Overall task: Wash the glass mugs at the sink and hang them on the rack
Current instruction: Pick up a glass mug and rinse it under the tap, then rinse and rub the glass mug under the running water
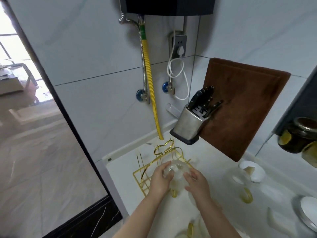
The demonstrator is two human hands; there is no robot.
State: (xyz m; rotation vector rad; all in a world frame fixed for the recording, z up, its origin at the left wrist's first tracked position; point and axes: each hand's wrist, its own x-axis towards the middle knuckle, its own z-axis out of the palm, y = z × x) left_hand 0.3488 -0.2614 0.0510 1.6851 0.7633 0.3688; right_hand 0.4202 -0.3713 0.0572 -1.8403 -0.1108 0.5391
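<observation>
Cupping a clear glass mug (177, 176) between them, left hand (160, 182) and right hand (197, 183) curl around its sides above the gold rack (154, 167).

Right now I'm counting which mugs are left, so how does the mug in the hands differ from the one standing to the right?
The held mug is gripped by the left hand and right hand over the gold rack; the right mug stands untouched on the counter. The held mug is tilted, handle downward; the right mug's handle points toward the camera. Both are clear glass with yellow handles.
</observation>
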